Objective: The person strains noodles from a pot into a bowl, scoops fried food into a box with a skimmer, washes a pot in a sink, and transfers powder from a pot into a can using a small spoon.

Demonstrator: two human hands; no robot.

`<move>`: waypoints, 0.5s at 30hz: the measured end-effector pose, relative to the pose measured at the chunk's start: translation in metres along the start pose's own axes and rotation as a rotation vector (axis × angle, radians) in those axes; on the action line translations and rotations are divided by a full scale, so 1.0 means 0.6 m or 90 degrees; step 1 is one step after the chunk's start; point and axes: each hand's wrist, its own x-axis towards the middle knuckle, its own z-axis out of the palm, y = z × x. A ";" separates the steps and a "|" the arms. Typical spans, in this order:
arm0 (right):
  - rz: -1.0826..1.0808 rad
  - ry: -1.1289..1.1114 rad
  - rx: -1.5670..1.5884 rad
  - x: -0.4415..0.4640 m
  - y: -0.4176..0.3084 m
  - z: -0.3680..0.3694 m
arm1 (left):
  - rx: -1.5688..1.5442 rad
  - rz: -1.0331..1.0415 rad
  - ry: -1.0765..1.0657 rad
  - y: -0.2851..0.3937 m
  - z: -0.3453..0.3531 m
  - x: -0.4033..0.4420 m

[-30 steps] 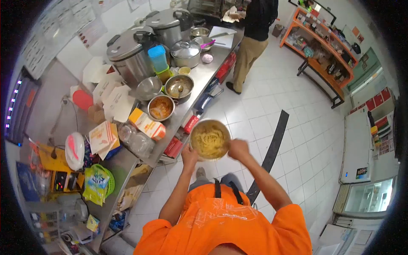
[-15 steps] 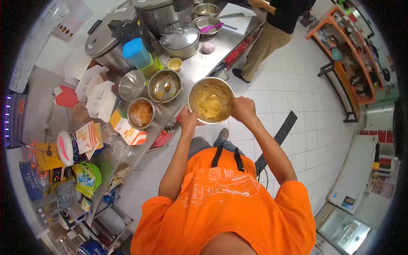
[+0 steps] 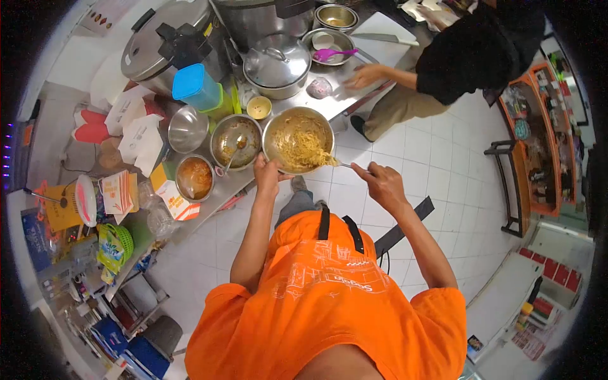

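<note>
My left hand (image 3: 269,175) is closed on the lower left rim of a metal mixing bowl (image 3: 268,130), tilted towards me. Inside the bowl lies a yellow, noodle-like food mixture (image 3: 301,139). In my right hand (image 3: 382,183) I grip a metal utensil (image 3: 344,164) by its thin handle. A clump of the food covers its head at the bowl's right rim, so whether it is a spoon or a fork is hidden. Just left of the bowl stands another metal bowl (image 3: 220,142) with a spoon (image 3: 232,158) and sauce residue. A smaller bowl (image 3: 194,178) holds reddish-orange sauce.
On the steel counter stand a lidded pot (image 3: 277,66), a blue container (image 3: 195,87), a small cup (image 3: 258,107) and paper food boxes (image 3: 140,142). A knife (image 3: 380,38) lies on a white board. A co-worker's hand (image 3: 364,76) reaches over the counter's right edge.
My right hand has drawn back to the right, bringing the food-laden utensil to the bowl's rim. The co-worker has moved nearer, with a hand now over the counter. The view has shifted.
</note>
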 end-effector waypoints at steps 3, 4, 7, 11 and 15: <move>0.018 0.035 0.017 0.050 0.021 0.007 | -0.006 0.000 -0.011 -0.002 0.028 0.022; 0.029 0.049 0.033 0.073 0.021 0.015 | -0.011 0.000 -0.013 -0.003 0.042 0.025; 0.027 0.021 0.039 0.101 0.033 0.069 | -0.006 -0.020 -0.004 0.015 0.067 0.036; 0.003 -0.040 0.032 0.065 0.091 0.042 | -0.037 0.005 0.081 0.010 0.048 0.038; -0.003 -0.005 0.186 0.130 0.107 0.028 | -0.014 0.025 0.117 -0.026 0.059 0.015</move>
